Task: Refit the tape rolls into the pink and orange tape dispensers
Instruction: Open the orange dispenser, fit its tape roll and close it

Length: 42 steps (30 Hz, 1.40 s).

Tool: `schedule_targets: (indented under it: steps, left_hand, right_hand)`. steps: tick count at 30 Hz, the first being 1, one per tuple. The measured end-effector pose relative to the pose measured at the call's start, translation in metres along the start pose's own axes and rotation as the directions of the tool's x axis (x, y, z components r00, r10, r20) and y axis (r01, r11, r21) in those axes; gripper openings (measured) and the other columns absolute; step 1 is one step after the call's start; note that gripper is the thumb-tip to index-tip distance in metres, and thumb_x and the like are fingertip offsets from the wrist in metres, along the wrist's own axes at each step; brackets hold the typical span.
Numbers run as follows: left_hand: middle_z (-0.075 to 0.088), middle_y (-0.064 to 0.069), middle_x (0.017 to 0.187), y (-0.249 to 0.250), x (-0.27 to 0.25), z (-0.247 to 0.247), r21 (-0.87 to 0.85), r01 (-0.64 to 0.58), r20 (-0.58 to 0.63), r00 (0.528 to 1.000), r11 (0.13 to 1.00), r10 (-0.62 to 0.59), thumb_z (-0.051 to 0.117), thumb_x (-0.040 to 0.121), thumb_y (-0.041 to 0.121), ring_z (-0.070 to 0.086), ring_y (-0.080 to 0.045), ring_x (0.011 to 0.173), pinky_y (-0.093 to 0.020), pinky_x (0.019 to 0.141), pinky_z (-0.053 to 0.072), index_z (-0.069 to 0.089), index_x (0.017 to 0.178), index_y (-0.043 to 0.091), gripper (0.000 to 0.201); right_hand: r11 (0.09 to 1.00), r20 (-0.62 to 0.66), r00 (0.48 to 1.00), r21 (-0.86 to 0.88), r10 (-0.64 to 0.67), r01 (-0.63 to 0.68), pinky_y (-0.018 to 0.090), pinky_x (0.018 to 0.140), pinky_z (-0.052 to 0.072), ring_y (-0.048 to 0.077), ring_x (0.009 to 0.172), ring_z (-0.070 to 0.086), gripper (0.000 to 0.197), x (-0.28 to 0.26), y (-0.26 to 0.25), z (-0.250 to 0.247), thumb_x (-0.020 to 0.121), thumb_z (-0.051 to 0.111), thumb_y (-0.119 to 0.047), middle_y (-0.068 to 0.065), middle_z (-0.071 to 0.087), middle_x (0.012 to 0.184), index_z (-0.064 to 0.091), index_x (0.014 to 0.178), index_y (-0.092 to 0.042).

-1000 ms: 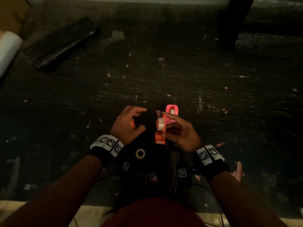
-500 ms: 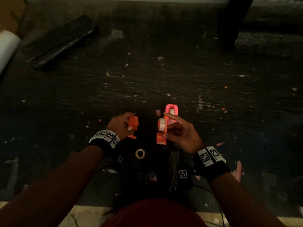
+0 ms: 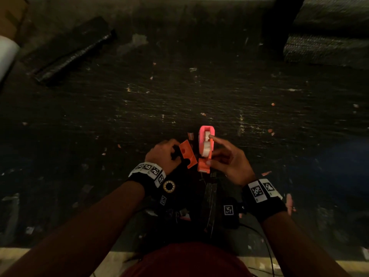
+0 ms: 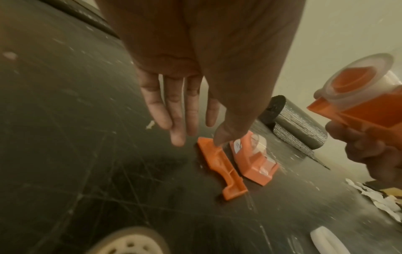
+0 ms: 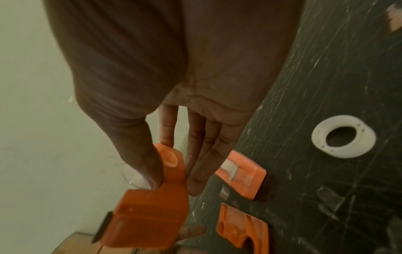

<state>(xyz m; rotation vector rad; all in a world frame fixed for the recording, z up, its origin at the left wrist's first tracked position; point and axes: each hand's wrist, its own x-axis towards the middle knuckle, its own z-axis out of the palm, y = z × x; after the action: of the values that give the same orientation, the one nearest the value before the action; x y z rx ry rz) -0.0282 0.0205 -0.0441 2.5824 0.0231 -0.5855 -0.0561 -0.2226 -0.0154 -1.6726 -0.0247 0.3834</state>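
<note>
Right hand (image 3: 229,162) grips orange dispenser (image 5: 150,214); left hand (image 4: 208,72) open, thumb hiding cover (image 4: 222,170).

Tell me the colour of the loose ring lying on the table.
White, a plastic ring with a round hole, lying flat on the dark table; the right wrist view shows it best.

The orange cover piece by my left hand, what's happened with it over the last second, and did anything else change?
The left hand brought the orange cover piece out into view, swung it toward the right hand, and now has it on the table with the fingers straight and the thumb touching it. The right hand kept its grip on the orange dispenser half with its tape roll. The pink dispenser stayed put.
</note>
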Motion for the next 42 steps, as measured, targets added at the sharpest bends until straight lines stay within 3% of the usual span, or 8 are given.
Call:
schedule_targets:
  steps: [7, 12, 19, 27, 32, 34, 38, 42]
  left_hand:
    - [0.059, -0.003, 0.116, 0.019, 0.012, 0.009, -0.007, 0.07, 0.007, 0.998, 0.998, -0.07, 0.071, 0.076, 0.051, 0.066, -0.029, 0.101, -0.043, 0.086, 0.054, 0.055, 0.121, 0.036, 0.049]
    - [0.039, -0.014, 0.141, 0.043, 0.024, 0.018, 0.044, 0.149, 0.046, 0.987, 0.988, -0.151, 0.075, 0.072, 0.064, 0.058, -0.039, 0.118, -0.049, 0.099, 0.048, 0.041, 0.14, 0.032, 0.082]
    - [0.037, -0.013, 0.144, 0.052, 0.033, 0.023, 0.111, 0.21, 0.113, 0.968, 0.971, -0.222, 0.084, 0.061, 0.055, 0.052, -0.038, 0.123, -0.046, 0.092, 0.049, 0.037, 0.14, 0.027, 0.095]
    - [0.068, -0.003, 0.123, 0.018, 0.021, 0.001, -0.229, 0.136, 0.082, 0.989, 0.964, -0.12, 0.077, 0.078, 0.01, 0.064, -0.021, 0.111, -0.03, 0.093, 0.049, 0.061, 0.126, 0.029, 0.054]
    - [0.069, -0.01, 0.116, 0.011, 0.006, -0.017, -0.674, 0.103, 0.062, 0.995, 0.732, -0.083, 0.072, 0.08, 0.002, 0.067, -0.022, 0.104, -0.042, 0.084, 0.059, 0.061, 0.118, 0.036, 0.052]
    - [0.069, -0.006, 0.12, 0.014, 0.001, -0.023, -0.738, 0.102, 0.093, 0.994, 0.667, -0.05, 0.071, 0.085, 0.001, 0.067, -0.02, 0.107, -0.037, 0.076, 0.058, 0.056, 0.124, 0.037, 0.056]
    - [0.068, -0.009, 0.128, 0.02, -0.004, -0.03, -0.858, 0.122, 0.142, 0.99, 0.5, 0.002, 0.057, 0.095, 0.0, 0.069, -0.024, 0.113, -0.038, 0.091, 0.054, 0.054, 0.129, 0.037, 0.05]
    - [0.058, -0.022, 0.14, 0.024, -0.013, -0.036, -0.952, 0.17, 0.21, 0.968, 0.253, 0.139, 0.058, 0.094, 0.002, 0.058, -0.033, 0.131, -0.045, 0.108, 0.046, 0.051, 0.138, 0.022, 0.049]
  right_hand:
    - [1.0, -0.011, 1.0, -0.008, 0.019, -0.019, 0.034, 0.093, 0.057, 0.021, 0.102, 0.072, 0.08, -0.005, 0.008, -0.01, 0.076, 0.081, 0.005, 0.01, 0.074, 0.108, 0.05, 0.145, -0.022]
    - [1.0, -0.021, 0.999, -0.007, 0.029, -0.029, 0.043, 0.095, 0.057, 0.025, 0.102, 0.072, 0.081, -0.004, 0.013, -0.012, 0.075, 0.082, 0.004, 0.012, 0.074, 0.105, 0.051, 0.144, -0.025]
    - [0.999, -0.02, 0.999, 0.003, 0.041, -0.041, 0.043, 0.094, 0.058, 0.022, 0.102, 0.072, 0.08, -0.006, 0.015, -0.017, 0.076, 0.081, 0.004, 0.01, 0.075, 0.106, 0.052, 0.142, -0.03]
    - [0.999, -0.018, 0.999, -0.011, 0.032, -0.032, 0.037, 0.094, 0.057, 0.019, 0.099, 0.072, 0.079, -0.006, 0.018, -0.016, 0.076, 0.081, 0.005, 0.008, 0.074, 0.102, 0.052, 0.143, -0.026]
    - [1.0, -0.026, 1.0, 0.017, 0.016, -0.016, 0.033, 0.091, 0.056, 0.015, 0.094, 0.072, 0.079, -0.001, 0.017, -0.005, 0.074, 0.082, 0.006, 0.01, 0.076, 0.097, 0.054, 0.141, -0.027]
    - [0.999, -0.024, 1.0, 0.032, 0.009, -0.008, 0.028, 0.088, 0.056, 0.011, 0.092, 0.072, 0.079, 0.002, 0.014, 0.002, 0.074, 0.081, 0.007, 0.004, 0.076, 0.093, 0.056, 0.136, -0.034]
    - [0.999, -0.016, 1.0, 0.037, -0.016, 0.017, 0.027, 0.088, 0.055, 0.01, 0.09, 0.072, 0.081, 0.008, 0.006, 0.01, 0.074, 0.081, 0.008, 0.0, 0.076, 0.089, 0.057, 0.132, -0.043]
    - [0.998, -0.003, 0.999, 0.023, -0.05, 0.05, 0.037, 0.094, 0.056, 0.022, 0.097, 0.073, 0.08, 0.013, -0.005, 0.014, 0.074, 0.081, 0.006, 0.014, 0.074, 0.099, 0.053, 0.141, -0.03]
